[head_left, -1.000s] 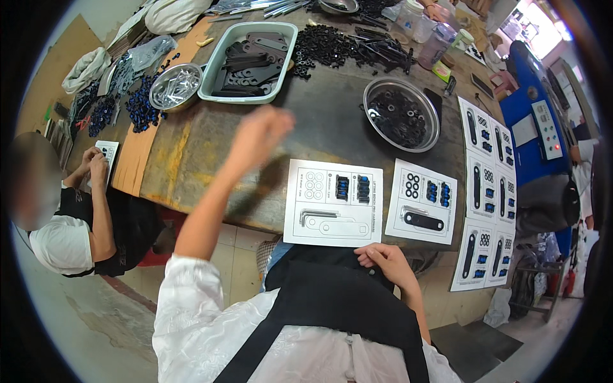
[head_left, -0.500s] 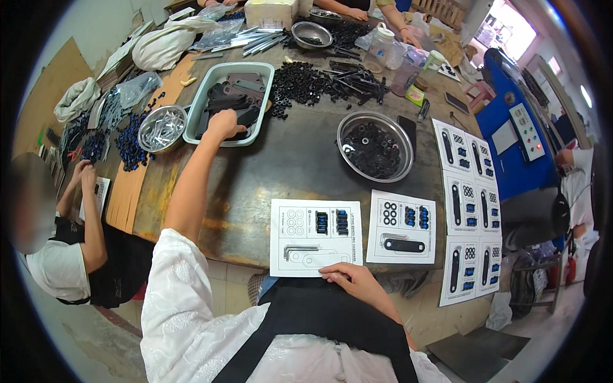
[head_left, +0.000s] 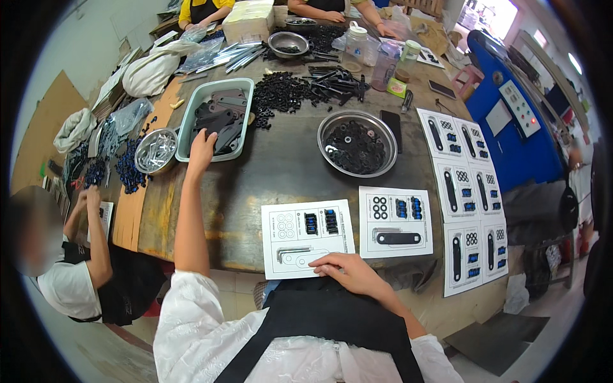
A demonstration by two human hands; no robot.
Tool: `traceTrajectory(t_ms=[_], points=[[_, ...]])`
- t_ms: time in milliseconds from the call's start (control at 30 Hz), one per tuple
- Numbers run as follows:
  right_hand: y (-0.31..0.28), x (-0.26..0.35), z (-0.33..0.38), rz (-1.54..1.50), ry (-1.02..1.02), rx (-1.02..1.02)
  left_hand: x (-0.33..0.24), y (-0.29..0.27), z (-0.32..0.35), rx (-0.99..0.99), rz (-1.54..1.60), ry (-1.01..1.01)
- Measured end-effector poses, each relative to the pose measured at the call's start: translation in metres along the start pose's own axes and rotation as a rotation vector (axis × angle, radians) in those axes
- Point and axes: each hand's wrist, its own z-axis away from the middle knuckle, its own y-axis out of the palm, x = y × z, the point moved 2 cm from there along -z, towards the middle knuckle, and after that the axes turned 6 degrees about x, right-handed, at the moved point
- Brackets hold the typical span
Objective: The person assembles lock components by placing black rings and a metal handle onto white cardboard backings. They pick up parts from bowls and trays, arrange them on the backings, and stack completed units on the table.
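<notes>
- Left hand (head_left: 201, 148) reaches into the tray (head_left: 185, 131), upper left of frame, fingers closing on 1 black plate (head_left: 220, 121); lift only that 1.
- Right hand (head_left: 351, 271), lower centre, lies flat and unclenched, pinning the card (head_left: 306, 236).

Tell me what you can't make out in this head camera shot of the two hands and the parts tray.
- Left hand: its fingertips dip into the pale green tray among the dark flat plates; a grip on one cannot be told.
- Right hand: its palm covers the near edge of the printed card.
- Round steel bowl: its black parts are too small to tell apart.
</notes>
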Motion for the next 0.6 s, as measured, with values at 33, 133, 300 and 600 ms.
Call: traceTrajectory(t_ms=[33,133,300,600], points=[[0.0,-0.002,-0.002,-0.106,0.036,-0.023,-0.029,0.003,0.018,0.079,0.265,-0.125],[-0.005,-0.007,-0.028,-0.42,0.012,-0.019,-0.117,0.01,0.103,0.133,0.645,-0.269],[-0.003,-0.013,-0.086,-0.663,-0.195,-0.129,-0.174,0.062,0.212,0.35,0.816,-0.293],[-0.013,-0.042,-0.045,-0.697,-0.073,-0.412,-0.141,0.037,0.22,0.275,0.903,-0.342]])
